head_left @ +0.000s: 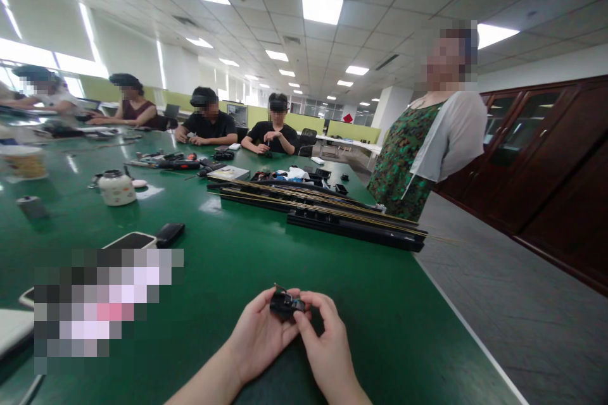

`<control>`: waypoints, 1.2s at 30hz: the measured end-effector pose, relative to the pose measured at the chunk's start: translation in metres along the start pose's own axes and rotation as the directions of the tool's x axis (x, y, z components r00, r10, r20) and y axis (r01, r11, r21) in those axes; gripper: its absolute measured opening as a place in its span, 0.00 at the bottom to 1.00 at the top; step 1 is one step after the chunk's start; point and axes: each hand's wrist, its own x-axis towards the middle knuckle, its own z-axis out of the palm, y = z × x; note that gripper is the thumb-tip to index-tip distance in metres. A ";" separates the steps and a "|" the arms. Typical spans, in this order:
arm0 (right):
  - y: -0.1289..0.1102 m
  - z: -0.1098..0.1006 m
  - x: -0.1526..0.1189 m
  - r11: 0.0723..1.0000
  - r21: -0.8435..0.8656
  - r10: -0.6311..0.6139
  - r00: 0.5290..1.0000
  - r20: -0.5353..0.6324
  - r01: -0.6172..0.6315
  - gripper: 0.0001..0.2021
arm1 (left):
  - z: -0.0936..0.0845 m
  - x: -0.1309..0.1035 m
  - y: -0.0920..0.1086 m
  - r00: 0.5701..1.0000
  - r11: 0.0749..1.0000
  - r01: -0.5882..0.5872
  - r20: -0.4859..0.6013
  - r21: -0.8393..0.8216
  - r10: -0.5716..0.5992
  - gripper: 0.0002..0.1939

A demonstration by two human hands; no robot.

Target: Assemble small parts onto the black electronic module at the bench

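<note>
So I've got the little black part (285, 307) in both hands, up over the near end of the green table (418, 335). My left hand (259, 338) is palm-up under it, fingers curled beneath and thumb against its side. My right hand (327, 329) has thumb and fingertips pinched together on its right end. The small bits on top are too tiny for me to make out from here. Farther out there's a bunch of black rails (356, 231) with thin yellow rods (332, 201) lying along them. Off to my left: a jar (116, 190), a phone (130, 240) and a cylinder (32, 207). Someone's standing (406, 145) past the rails, right side, and a few people (211, 126) sit round the table.
</note>
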 end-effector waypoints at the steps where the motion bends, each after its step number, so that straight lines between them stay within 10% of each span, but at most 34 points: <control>1: 0.001 0.000 0.000 1.000 0.002 0.026 1.000 -0.004 -0.025 0.07 | -0.001 0.000 0.000 1.000 1.000 -0.001 -0.004 -0.001 0.001 0.14; 36: 0.018 0.004 0.009 0.758 0.553 0.477 0.872 -0.108 -0.346 0.17 | -0.002 0.002 -0.001 0.996 1.000 -0.024 -0.085 0.019 0.026 0.15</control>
